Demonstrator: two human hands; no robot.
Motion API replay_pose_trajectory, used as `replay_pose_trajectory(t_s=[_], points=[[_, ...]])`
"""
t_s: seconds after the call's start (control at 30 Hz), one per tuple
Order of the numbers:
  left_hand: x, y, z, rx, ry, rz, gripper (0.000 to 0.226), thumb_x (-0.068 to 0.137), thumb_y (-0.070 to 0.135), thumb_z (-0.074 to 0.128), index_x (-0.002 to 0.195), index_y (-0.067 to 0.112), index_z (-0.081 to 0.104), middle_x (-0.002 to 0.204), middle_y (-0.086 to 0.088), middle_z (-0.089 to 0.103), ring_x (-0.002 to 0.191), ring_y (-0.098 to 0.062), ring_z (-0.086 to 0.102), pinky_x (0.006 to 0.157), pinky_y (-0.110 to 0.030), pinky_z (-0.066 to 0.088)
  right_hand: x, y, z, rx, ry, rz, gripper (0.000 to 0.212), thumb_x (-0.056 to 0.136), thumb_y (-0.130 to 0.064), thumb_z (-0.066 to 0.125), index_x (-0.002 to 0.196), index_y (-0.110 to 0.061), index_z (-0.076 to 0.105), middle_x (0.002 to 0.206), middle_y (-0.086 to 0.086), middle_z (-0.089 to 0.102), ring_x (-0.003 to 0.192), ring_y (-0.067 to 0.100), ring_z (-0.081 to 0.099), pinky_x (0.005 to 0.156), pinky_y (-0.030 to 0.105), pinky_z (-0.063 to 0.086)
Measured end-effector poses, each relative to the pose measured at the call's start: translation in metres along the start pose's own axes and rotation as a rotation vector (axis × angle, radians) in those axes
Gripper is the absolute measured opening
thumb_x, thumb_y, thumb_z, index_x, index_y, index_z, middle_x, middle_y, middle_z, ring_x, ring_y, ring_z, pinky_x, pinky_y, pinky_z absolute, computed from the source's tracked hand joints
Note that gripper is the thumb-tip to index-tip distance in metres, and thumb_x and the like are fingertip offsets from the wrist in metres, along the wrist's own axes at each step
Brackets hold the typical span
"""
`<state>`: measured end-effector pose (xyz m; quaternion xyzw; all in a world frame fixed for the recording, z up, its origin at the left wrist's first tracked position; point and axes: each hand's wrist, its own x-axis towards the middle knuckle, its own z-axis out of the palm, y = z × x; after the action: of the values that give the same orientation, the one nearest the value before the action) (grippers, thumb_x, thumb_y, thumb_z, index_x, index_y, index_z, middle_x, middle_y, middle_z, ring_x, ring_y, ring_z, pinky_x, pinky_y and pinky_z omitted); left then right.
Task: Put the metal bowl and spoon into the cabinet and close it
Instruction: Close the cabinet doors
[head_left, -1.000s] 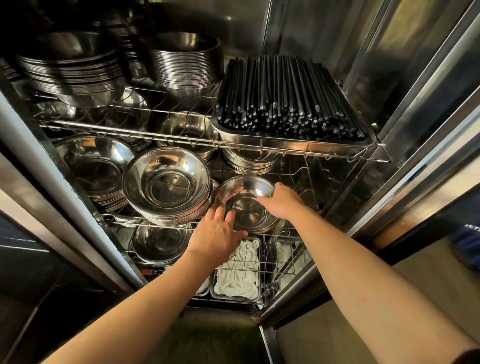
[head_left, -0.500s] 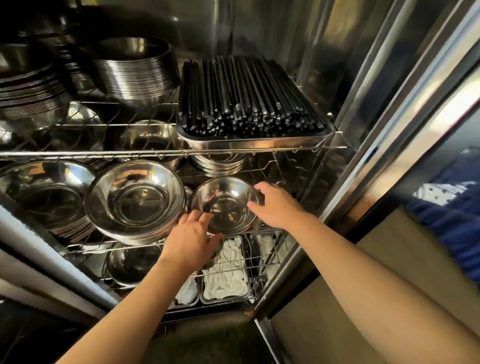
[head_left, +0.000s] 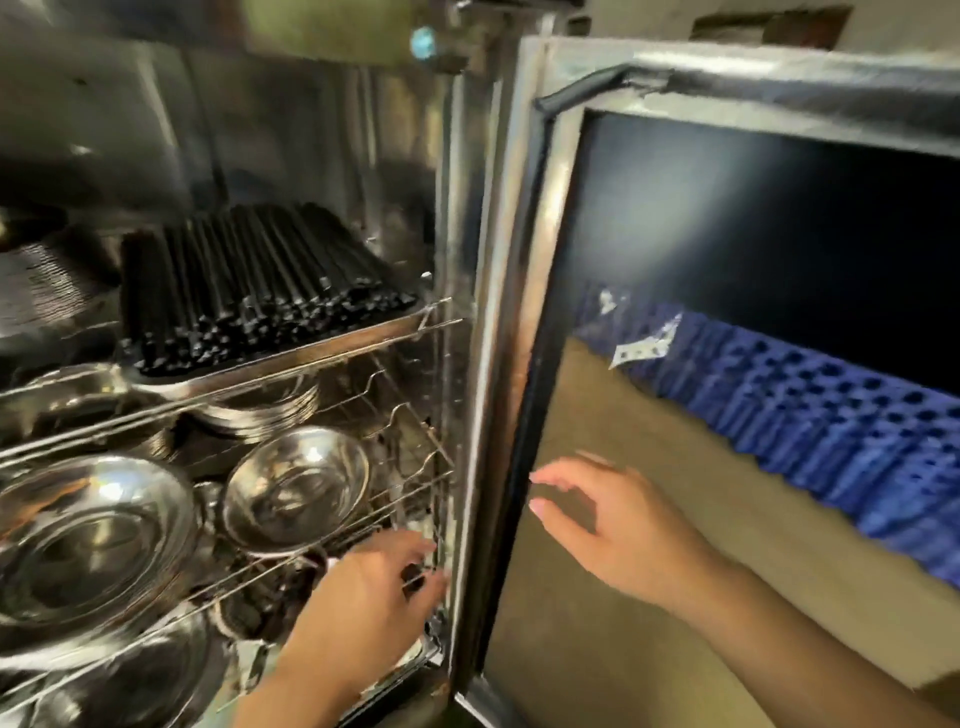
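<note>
Bowl shelved, door not yet shut

Far left on the middle rack (head_left: 363, 512): a big stack of bowls (head_left: 93, 540), then the small metal bowl (head_left: 297, 488) just beside it, upright on the wires, touched by neither hand; above, a tray of black chopsticks (head_left: 260, 306). Lower down, left hand (head_left: 363, 608) low by the rack's front right corner, fingers loosely spread, gripping nothing visible. No spoon to be made out anywhere, too blurred below to say whether it lies in the bottom trays. Further right, the cabinet's frame, then the door (head_left: 727, 364) swung wide open. Right hand (head_left: 618, 519) out in front of the door's pane, fingers apart and empty, near its inner edge but apparently not touching. Left to do, judging by this: closing the door
</note>
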<state>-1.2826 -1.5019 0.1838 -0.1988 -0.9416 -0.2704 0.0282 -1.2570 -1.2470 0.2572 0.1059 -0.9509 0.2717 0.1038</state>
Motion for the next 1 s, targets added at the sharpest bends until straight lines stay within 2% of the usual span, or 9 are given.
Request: replay_pose_trajectory(t_s=[0.2,0.27,0.37,0.47,0.6,0.7,0.77,0.87,1.0], points=[[-0.011,0.121,0.026,-0.092,0.089,0.202,0.041,0.088,0.06,0.058,0.118,0.034,0.067,0.11,0.024,0.064,0.105,0.004,0.061,0.09,-0.011,0.042,-0.108,0.025,-0.088,-0.068,0.224,-0.052,0.023,0.092,-0.031,0.073,0.115,-0.029,0.069,0.105,-0.023,0.061,0.069,-0.027,0.047,0.068,-0.003,0.033],[-0.019,0.172,0.041,-0.117,0.134,0.286,0.046,0.087,0.062,0.055,0.12,0.032,0.063,0.111,0.022,0.062,0.107,0.0,0.06,0.094,-0.019,0.047,-0.147,0.037,-0.119,-0.094,0.306,-0.094,0.026,0.093,-0.038,0.068,0.118,-0.032,0.065,0.112,-0.022,0.06,0.081,-0.026,0.051,0.075,0.001,0.039],[-0.036,0.262,0.072,-0.146,0.252,0.397,0.051,0.087,0.058,0.059,0.128,0.028,0.055,0.117,0.016,0.058,0.114,-0.004,0.056,0.099,-0.02,0.043,-0.205,0.061,-0.171,-0.083,0.442,-0.202,0.034,0.092,-0.037,0.064,0.124,-0.024,0.065,0.123,-0.015,0.06,0.115,0.0,0.058,0.096,0.022,0.047],[-0.054,0.343,0.099,-0.23,0.312,0.457,0.065,0.087,0.057,0.061,0.14,0.023,0.045,0.129,0.012,0.051,0.123,-0.009,0.05,0.105,-0.024,0.041,-0.254,0.081,-0.215,-0.114,0.577,-0.311,0.036,0.091,-0.028,0.068,0.123,-0.012,0.069,0.126,0.0,0.063,0.122,0.015,0.059,0.105,0.029,0.044],[-0.073,0.44,0.14,-0.308,0.415,0.536,0.084,0.083,0.055,0.068,0.148,0.01,0.037,0.145,-0.001,0.043,0.138,-0.02,0.041,0.111,-0.037,0.039,-0.309,0.109,-0.266,-0.079,0.673,-0.362,0.035,0.092,-0.025,0.066,0.124,-0.011,0.067,0.128,0.003,0.062,0.126,0.016,0.057,0.105,0.027,0.042],[-0.075,0.492,0.17,-0.302,0.512,0.514,0.096,0.08,0.055,0.07,0.152,0.005,0.03,0.151,-0.007,0.036,0.143,-0.023,0.034,0.112,-0.044,0.04,-0.328,0.138,-0.295,-0.05,0.706,-0.339,0.036,0.093,-0.026,0.063,0.128,-0.017,0.061,0.128,-0.007,0.059,0.125,0.009,0.055,0.104,0.024,0.043],[-0.068,0.514,0.182,-0.257,0.535,0.439,0.106,0.077,0.053,0.076,0.155,0.003,0.023,0.152,-0.013,0.034,0.142,-0.026,0.034,0.112,-0.044,0.038,-0.33,0.158,-0.309,-0.004,0.693,-0.273,0.041,0.094,-0.029,0.06,0.134,-0.022,0.055,0.128,-0.015,0.053,0.126,0.006,0.054,0.103,0.031,0.048],[-0.054,0.524,0.196,-0.248,0.607,0.353,0.106,0.075,0.03,0.083,0.155,0.004,0.018,0.146,-0.015,0.037,0.135,-0.029,0.039,0.108,-0.043,0.043,-0.323,0.183,-0.317,0.023,0.605,-0.128,0.046,0.094,-0.037,0.05,0.139,-0.03,0.045,0.132,-0.02,0.047,0.127,0.003,0.05,0.101,0.043,0.052],[-0.052,0.519,0.2,-0.231,0.679,0.319,0.104,0.075,0.014,0.079,0.156,0.011,0.013,0.131,-0.014,0.043,0.118,-0.024,0.046,0.096,-0.028,0.042,-0.303,0.21,-0.309,0.003,0.435,0.009,0.056,0.096,-0.037,0.052,0.149,-0.031,0.033,0.151,-0.012,0.039,0.136,0.006,0.043,0.108,0.045,0.046]])
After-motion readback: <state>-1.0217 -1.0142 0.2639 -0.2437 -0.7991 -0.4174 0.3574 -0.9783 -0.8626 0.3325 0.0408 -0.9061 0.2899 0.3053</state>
